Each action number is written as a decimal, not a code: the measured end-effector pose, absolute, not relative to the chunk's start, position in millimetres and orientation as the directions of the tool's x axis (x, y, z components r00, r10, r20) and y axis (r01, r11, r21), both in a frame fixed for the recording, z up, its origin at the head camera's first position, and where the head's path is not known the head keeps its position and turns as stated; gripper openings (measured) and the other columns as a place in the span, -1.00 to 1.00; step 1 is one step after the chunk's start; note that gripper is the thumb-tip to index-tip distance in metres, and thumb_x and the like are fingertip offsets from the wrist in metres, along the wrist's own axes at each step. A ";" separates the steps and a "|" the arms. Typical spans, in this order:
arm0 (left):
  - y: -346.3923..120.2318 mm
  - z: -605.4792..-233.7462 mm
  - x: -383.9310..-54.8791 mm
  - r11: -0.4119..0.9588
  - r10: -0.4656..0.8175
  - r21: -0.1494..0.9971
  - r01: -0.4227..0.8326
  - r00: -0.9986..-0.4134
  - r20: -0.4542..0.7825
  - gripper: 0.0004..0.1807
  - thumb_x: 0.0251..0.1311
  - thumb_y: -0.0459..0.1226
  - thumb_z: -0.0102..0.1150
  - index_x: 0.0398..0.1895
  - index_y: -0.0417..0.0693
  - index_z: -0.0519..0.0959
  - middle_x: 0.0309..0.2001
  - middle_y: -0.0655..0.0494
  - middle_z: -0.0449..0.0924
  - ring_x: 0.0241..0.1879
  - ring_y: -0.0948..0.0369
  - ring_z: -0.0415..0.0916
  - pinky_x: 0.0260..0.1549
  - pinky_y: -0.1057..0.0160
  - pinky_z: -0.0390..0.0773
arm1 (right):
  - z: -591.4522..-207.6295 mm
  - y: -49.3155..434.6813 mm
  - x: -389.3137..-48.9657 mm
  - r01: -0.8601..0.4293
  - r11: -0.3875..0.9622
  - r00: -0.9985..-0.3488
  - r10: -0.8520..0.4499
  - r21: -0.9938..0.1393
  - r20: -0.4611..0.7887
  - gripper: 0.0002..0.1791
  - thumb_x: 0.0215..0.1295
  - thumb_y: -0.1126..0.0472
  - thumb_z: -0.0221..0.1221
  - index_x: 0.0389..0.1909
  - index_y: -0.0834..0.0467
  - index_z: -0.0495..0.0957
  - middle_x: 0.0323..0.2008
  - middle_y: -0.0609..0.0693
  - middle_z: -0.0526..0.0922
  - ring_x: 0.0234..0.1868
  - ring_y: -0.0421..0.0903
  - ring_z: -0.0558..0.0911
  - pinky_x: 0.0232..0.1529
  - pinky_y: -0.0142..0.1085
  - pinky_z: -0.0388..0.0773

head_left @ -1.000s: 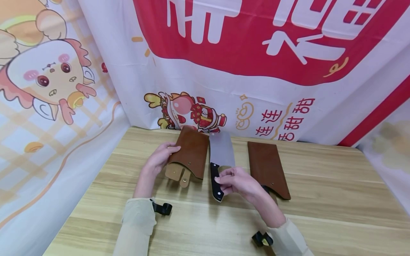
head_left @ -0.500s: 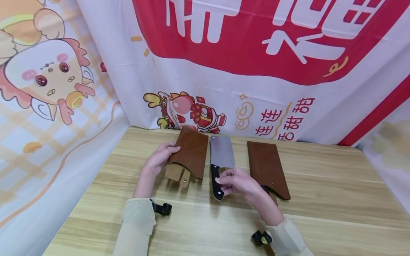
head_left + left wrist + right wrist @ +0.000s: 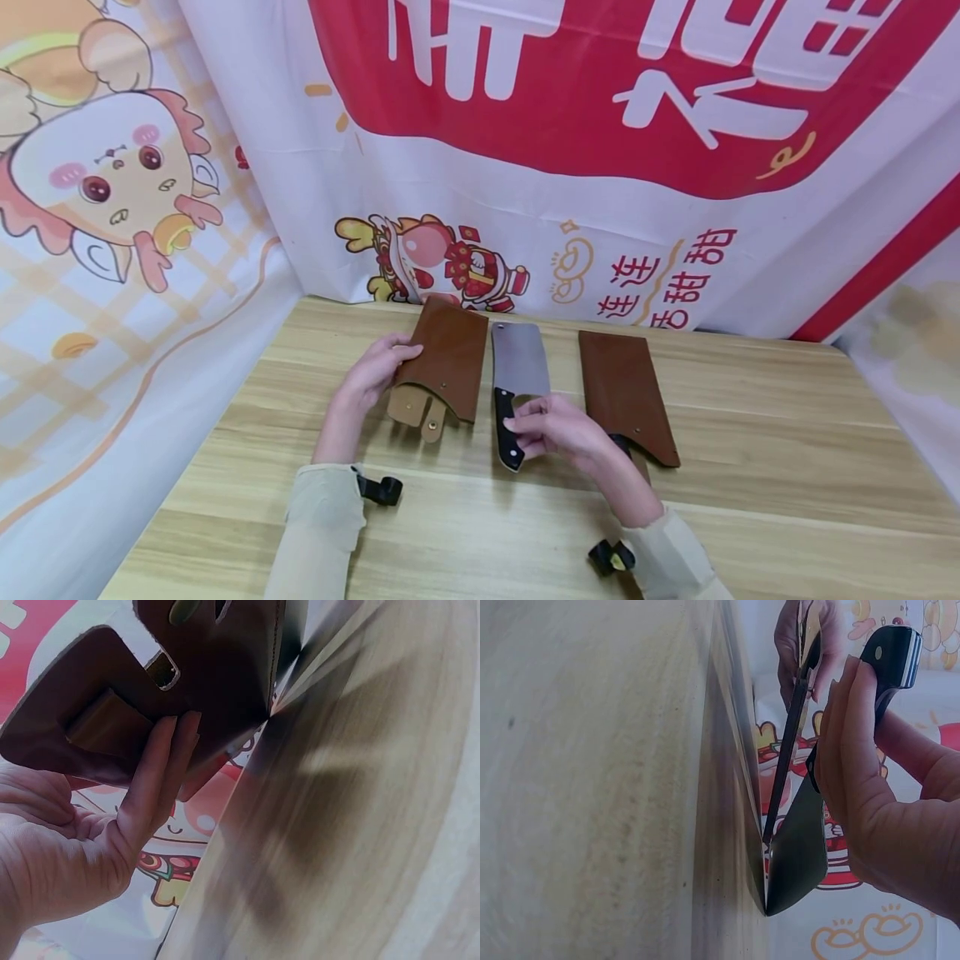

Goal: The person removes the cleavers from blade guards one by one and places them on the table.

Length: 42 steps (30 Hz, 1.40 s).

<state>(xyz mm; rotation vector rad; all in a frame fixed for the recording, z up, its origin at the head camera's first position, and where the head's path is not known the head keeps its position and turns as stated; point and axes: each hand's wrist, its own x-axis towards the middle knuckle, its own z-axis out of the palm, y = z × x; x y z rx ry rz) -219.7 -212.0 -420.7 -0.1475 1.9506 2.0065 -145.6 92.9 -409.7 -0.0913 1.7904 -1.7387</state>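
My left hand (image 3: pixel 375 368) grips the left edge of a brown leather knife sheath (image 3: pixel 446 350), thumb on top and fingers underneath. The near end of the sheath is lifted, with two tan straps hanging from its mouth. In the left wrist view, fingers press the underside of the sheath (image 3: pixel 225 682) near a strap loop. Just right of it, my right hand (image 3: pixel 557 427) pinches the black handle (image 3: pixel 504 417) of a cleaver (image 3: pixel 520 358). The right wrist view shows the handle raised and the blade (image 3: pixel 799 844) slanting down, its far corner at the tabletop.
Another brown sheath (image 3: pixel 626 387) lies to the right, a black handle (image 3: pixel 622 443) at its mouth partly hidden by my right forearm. A printed cloth (image 3: pixel 465 158) hangs behind the wooden table (image 3: pixel 765 433), and another covers the left side.
The cleaver's far end has dropped and come slightly toward me, away from the back cloth. My left hand and its sheath have stayed almost in place.
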 end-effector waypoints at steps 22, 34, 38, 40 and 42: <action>-209.4 -425.5 -217.7 0.081 0.135 0.949 -0.303 -0.941 -0.312 -0.56 0.55 -0.33 0.02 0.34 -0.40 0.26 -0.11 -0.05 0.62 -0.25 0.27 0.63 -0.23 0.33 0.62 | -421.6 95.8 -148.0 0.363 0.218 -0.787 -0.449 -0.906 -0.423 -0.84 0.36 0.38 0.27 -0.18 0.41 0.55 -0.41 0.10 0.61 -0.45 -0.12 0.65 -0.35 -0.29 0.73; -208.2 -432.1 -219.4 0.109 0.129 0.946 -0.305 -0.939 -0.318 -0.55 0.53 -0.36 0.01 0.35 -0.41 0.24 0.00 -0.18 0.58 -0.21 0.23 0.62 -0.20 0.30 0.63 | -425.4 96.3 -149.7 0.322 0.270 -0.773 -0.478 -0.907 -0.417 -0.89 0.37 0.40 0.25 -0.26 0.39 0.53 -0.41 0.10 0.59 -0.45 -0.11 0.66 -0.33 -0.24 0.74; -207.8 -433.3 -220.0 0.164 0.112 0.939 -0.302 -0.940 -0.322 -0.52 0.53 -0.33 0.02 0.38 -0.41 0.25 0.10 -0.27 0.55 -0.14 0.18 0.62 -0.15 0.28 0.62 | -427.5 95.9 -150.2 0.314 0.287 -0.779 -0.467 -0.905 -0.419 -0.87 0.36 0.41 0.26 -0.22 0.40 0.53 -0.38 0.12 0.60 -0.44 -0.09 0.67 -0.32 -0.21 0.75; -208.0 -433.7 -220.1 0.208 0.101 0.932 -0.297 -0.941 -0.322 -0.52 0.53 -0.31 0.03 0.38 -0.40 0.27 0.11 -0.26 0.55 -0.13 0.16 0.60 -0.14 0.28 0.60 | -428.3 95.5 -150.1 0.307 0.299 -0.783 -0.460 -0.903 -0.419 -0.85 0.36 0.41 0.27 -0.19 0.43 0.53 -0.36 0.14 0.61 -0.44 -0.08 0.68 -0.32 -0.20 0.75; -208.5 -434.0 -219.6 0.252 0.092 0.925 -0.286 -0.944 -0.317 -0.55 0.53 -0.31 0.03 0.33 -0.41 0.31 0.07 -0.24 0.56 -0.15 0.16 0.59 -0.16 0.29 0.57 | -428.8 95.2 -149.7 0.298 0.309 -0.789 -0.453 -0.903 -0.416 -0.83 0.35 0.43 0.27 -0.15 0.45 0.52 -0.35 0.15 0.62 -0.44 -0.08 0.68 -0.32 -0.19 0.75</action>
